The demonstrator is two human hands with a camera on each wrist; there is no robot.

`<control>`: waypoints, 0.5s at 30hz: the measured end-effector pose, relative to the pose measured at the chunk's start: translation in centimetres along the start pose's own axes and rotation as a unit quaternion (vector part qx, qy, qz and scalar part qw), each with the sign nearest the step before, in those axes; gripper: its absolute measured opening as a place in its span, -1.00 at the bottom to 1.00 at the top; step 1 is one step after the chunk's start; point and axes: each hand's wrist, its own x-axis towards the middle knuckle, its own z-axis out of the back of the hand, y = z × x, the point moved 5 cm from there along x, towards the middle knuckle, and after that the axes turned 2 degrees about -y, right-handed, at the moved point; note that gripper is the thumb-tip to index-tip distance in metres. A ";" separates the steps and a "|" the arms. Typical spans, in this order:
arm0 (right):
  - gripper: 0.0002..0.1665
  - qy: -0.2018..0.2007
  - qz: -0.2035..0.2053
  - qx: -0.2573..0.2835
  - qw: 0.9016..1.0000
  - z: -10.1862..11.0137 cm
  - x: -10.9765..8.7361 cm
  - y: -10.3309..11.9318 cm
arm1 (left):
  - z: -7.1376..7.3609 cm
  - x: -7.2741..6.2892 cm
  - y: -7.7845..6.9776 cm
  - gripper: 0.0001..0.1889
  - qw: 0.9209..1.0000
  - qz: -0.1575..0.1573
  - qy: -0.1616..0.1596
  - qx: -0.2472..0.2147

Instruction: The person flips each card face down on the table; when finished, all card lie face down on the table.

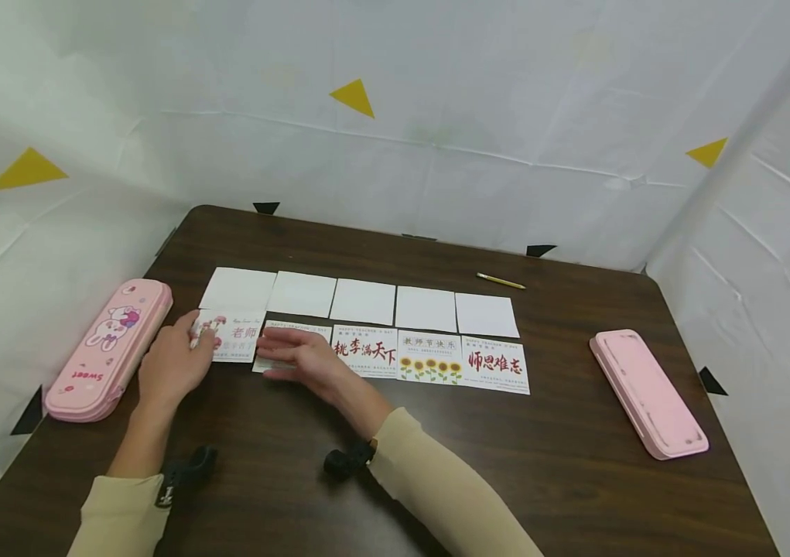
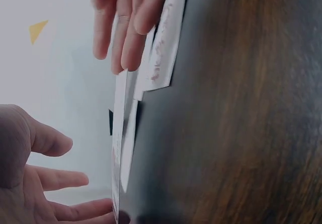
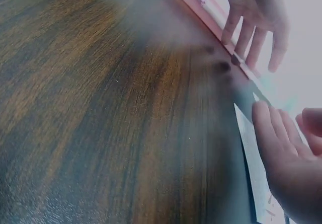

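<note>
In the head view, my left hand (image 1: 175, 360) is at the left edge of a printed greeting card (image 1: 233, 333) with pink flowers, its fingertips overlapping the flowers. My right hand (image 1: 314, 363) reaches in from the other side, fingers extended, its tips close by that card's right edge. It covers much of a second printed card (image 1: 316, 331). Seen nearly edge-on in the left wrist view, the flowered card (image 2: 119, 118) spans between the fingertips of both hands. In the right wrist view, both hands have their fingers fairly straight.
Further right lie printed cards, one with sunflowers (image 1: 431, 360). Several blank white cards (image 1: 365, 302) form a row behind. A pencil (image 1: 501, 281) lies beyond them. Pink pencil cases flank the dark table (image 1: 506, 464), one at left (image 1: 105, 352), one at right (image 1: 648, 394).
</note>
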 end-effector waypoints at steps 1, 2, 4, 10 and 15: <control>-0.52 -0.009 0.010 -0.011 1.000 0.1 0.0 0.1 | 0.2 -0.2 -0.1 -0.38 1.000 0.000 -0.001 -0.007; -0.53 -0.020 0.023 -0.026 0.999 0.1 0.0 0.3 | 0.3 -0.3 -0.2 -0.39 1.000 -0.001 -0.005 -0.018; -0.57 -0.048 0.056 -0.067 0.995 0.3 0.0 0.6 | 0.6 -0.6 -0.4 -0.40 0.999 -0.007 -0.012 -0.044; -0.74 -0.146 0.150 -0.202 0.957 1.2 0.0 1.7 | 1.4 -1.4 -1.1 -0.45 0.993 -0.028 -0.031 -0.109; -0.82 -0.201 0.186 -0.261 0.926 1.7 0.1 2.3 | 1.8 -1.7 -1.2 -0.47 0.984 -0.010 -0.041 -0.173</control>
